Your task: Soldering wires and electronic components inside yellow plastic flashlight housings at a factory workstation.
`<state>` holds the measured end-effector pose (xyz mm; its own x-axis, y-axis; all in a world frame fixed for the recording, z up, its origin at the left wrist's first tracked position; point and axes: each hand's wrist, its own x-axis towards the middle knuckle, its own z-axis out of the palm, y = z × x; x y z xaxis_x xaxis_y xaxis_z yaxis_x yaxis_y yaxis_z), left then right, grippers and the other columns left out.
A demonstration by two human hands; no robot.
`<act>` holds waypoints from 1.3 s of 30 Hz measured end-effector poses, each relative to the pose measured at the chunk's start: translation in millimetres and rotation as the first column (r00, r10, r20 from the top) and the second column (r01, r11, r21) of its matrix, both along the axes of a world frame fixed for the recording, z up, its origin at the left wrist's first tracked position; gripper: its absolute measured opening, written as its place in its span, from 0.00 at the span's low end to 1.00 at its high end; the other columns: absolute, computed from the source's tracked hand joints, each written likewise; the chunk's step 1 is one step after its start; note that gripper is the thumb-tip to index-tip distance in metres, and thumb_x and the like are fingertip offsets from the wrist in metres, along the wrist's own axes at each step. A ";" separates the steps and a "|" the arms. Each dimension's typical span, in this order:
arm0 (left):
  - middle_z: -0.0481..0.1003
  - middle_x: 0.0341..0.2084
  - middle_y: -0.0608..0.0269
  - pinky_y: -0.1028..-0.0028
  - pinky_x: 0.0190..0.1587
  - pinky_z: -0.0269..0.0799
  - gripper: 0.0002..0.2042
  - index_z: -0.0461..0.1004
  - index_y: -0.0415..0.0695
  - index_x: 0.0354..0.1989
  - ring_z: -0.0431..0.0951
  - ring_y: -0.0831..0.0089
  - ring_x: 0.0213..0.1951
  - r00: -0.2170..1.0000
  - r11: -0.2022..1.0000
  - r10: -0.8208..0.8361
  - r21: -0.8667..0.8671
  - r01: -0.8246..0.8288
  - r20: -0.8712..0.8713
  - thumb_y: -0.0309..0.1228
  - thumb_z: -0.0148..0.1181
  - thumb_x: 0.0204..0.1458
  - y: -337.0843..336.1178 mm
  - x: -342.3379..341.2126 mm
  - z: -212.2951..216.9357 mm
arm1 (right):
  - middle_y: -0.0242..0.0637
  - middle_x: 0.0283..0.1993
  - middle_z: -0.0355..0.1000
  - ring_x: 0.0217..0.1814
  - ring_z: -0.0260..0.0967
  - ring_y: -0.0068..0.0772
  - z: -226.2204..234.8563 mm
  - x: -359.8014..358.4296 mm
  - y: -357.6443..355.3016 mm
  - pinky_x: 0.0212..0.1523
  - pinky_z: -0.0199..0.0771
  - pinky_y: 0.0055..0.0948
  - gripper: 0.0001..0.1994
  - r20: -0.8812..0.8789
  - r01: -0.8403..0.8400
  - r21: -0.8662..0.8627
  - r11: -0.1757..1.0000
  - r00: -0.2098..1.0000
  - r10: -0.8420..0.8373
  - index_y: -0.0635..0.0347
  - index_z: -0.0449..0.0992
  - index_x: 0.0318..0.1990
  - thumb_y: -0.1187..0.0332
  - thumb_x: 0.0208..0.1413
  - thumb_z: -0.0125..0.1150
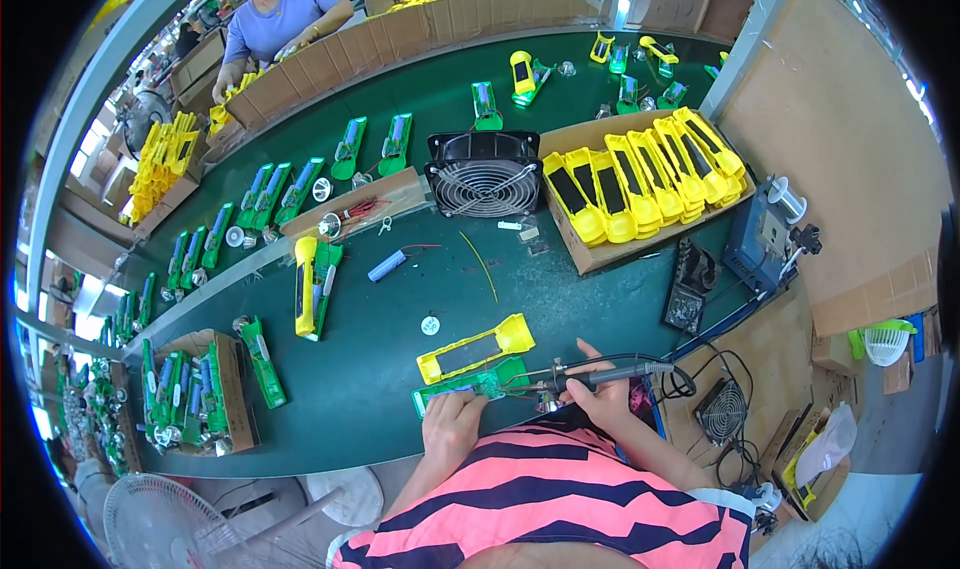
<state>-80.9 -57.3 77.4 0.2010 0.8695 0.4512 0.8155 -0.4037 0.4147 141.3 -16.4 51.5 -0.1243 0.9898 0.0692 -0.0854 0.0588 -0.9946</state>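
At the bench's near edge, my right hand grips a soldering iron whose tip points left. My left hand has its fingers closed on the near side of a green plastic torch housing. Wires show at the housing's right end, close to the tip; whether the tip touches them I cannot tell. A small silvery reflector sits beside my right fingers. Just beyond the housing lies a yellow frame-shaped cover. Farther off are a round white disc and a blue cylindrical battery with a red wire.
A black fan stands mid-bench, left of a carton of yellow covers. At right are a blue soldering station and a black holder. Another carton holds green housings. Across the bench, a person handles yellow parts.
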 end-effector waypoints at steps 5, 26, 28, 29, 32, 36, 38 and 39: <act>0.67 0.21 0.65 0.72 0.27 0.65 0.11 0.75 0.45 0.28 0.69 0.69 0.24 0.993 1.000 -0.008 -0.029 0.005 -0.119 0.22 0.59 0.32 5.7 4.1 7.0 | 0.28 0.15 0.70 0.21 0.69 0.18 -0.8 1.8 2.6 0.61 0.46 0.43 0.04 0.009 -0.027 0.016 1.000 1.000 0.027 0.63 0.70 0.29 0.74 0.45 0.56; 0.64 0.20 0.67 0.73 0.26 0.63 0.09 0.74 0.44 0.26 0.69 0.72 0.24 0.982 0.997 -0.058 -0.053 0.049 -0.181 0.23 0.57 0.31 9.5 2.7 14.0 | 0.34 0.17 0.71 0.21 0.70 0.20 -4.4 -8.8 3.9 0.63 0.43 0.39 0.05 -0.059 -0.048 -0.027 0.999 0.997 0.046 0.65 0.69 0.30 0.77 0.44 0.57; 0.64 0.20 0.67 0.72 0.26 0.64 0.09 0.74 0.44 0.26 0.69 0.72 0.24 0.982 0.997 -0.062 -0.060 0.052 -0.179 0.23 0.57 0.31 8.5 2.2 13.7 | 0.34 0.17 0.71 0.21 0.70 0.19 -0.9 -6.5 4.5 0.63 0.42 0.39 0.05 -0.031 -0.064 -0.038 0.997 0.998 0.063 0.65 0.69 0.30 0.77 0.44 0.56; 0.64 0.20 0.67 0.72 0.27 0.64 0.09 0.74 0.44 0.26 0.69 0.72 0.24 0.982 0.996 -0.065 -0.066 0.054 -0.178 0.23 0.57 0.31 9.0 2.3 13.7 | 0.34 0.16 0.71 0.21 0.70 0.19 0.5 -5.5 5.7 0.63 0.42 0.39 0.05 -0.004 -0.081 -0.047 0.996 0.997 0.081 0.66 0.69 0.30 0.77 0.44 0.56; 0.64 0.20 0.67 0.72 0.27 0.64 0.09 0.74 0.44 0.26 0.69 0.72 0.24 0.984 0.996 -0.062 -0.073 0.050 -0.168 0.23 0.57 0.31 9.3 3.3 13.6 | 0.33 0.15 0.71 0.22 0.70 0.18 -0.3 -6.3 3.5 0.64 0.37 0.39 0.04 -0.138 -0.064 -0.157 0.985 0.990 0.042 0.65 0.69 0.30 0.78 0.45 0.56; 0.64 0.20 0.66 0.72 0.27 0.63 0.09 0.74 0.43 0.26 0.69 0.71 0.24 0.983 0.996 -0.061 -0.076 0.048 -0.175 0.23 0.56 0.32 9.5 3.1 11.4 | 0.37 0.20 0.72 0.23 0.70 0.20 4.2 2.2 5.7 0.58 0.55 0.36 0.05 -0.036 -0.055 -0.018 0.998 0.998 0.054 0.68 0.68 0.33 0.79 0.46 0.55; 0.65 0.21 0.63 0.70 0.27 0.64 0.06 0.74 0.44 0.25 0.69 0.68 0.23 0.982 0.994 -0.054 -0.108 0.035 -0.182 0.24 0.59 0.34 10.6 4.0 11.6 | 0.41 0.27 0.71 0.24 0.71 0.23 11.9 4.1 5.4 0.41 0.71 0.25 0.10 -0.175 -0.025 -0.143 0.989 0.984 0.000 0.72 0.66 0.38 0.79 0.47 0.53; 0.65 0.21 0.63 0.70 0.27 0.64 0.06 0.74 0.44 0.25 0.69 0.68 0.23 0.982 0.994 -0.054 -0.105 0.035 -0.183 0.24 0.59 0.34 10.7 4.6 12.3 | 0.41 0.27 0.71 0.24 0.71 0.23 13.2 4.2 5.6 0.41 0.71 0.25 0.10 -0.176 -0.025 -0.140 0.990 0.984 0.000 0.72 0.66 0.38 0.79 0.47 0.53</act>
<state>-76.3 -46.6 89.8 0.3124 0.8970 0.3128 0.8640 -0.4051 0.2989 145.5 -10.8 64.7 -0.1347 0.9897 -0.0493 -0.2587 -0.0831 -0.9624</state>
